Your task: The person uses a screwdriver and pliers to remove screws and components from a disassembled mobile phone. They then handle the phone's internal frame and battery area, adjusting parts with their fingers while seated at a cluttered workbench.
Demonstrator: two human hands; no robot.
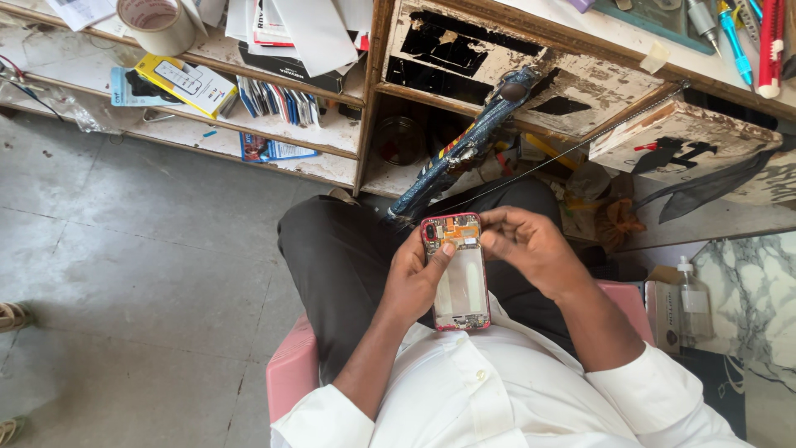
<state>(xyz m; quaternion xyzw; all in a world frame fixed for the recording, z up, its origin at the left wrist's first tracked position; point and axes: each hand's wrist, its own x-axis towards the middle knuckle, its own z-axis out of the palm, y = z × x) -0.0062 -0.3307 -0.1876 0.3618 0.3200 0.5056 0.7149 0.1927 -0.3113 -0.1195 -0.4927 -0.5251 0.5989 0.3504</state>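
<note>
Here, seated on a pink plastic stool (pixel 292 373), we hold an opened phone (pixel 458 274) above our lap, its back cover off and its innards facing up. Our left hand (pixel 414 278) is wrapped around the phone's left edge, the thumb laid across the upper part near the orange circuit area. Our right hand (pixel 526 245) is curled narrow at the phone's top right corner, fingertips pinched together against the frame; whether they grip anything small between them, we cannot tell. White shirt sleeves (pixel 332 419) cover our forearms only near the elbows, and dark trousers (pixel 340 249) show beneath the phone.

Just beyond our knees, a blue, paint-flecked tool handle (pixel 464 149) leans up against the worn wooden workbench (pixel 580 91), with a thin wire running across beside it. To our right, near the floor's edge, a clear pump bottle (pixel 692 299) stands beside a marble-patterned slab (pixel 750 290). Farther off, on the left shelves under the bench, lie a yellow box (pixel 186 83), a row of small packets (pixel 278 101) and loose papers (pixel 307 29), with a roll of tape (pixel 156 23) at the top left corner. At the far right, on the bench top, sit screwdrivers (pixel 734 37) and a red tool (pixel 771 46).
</note>
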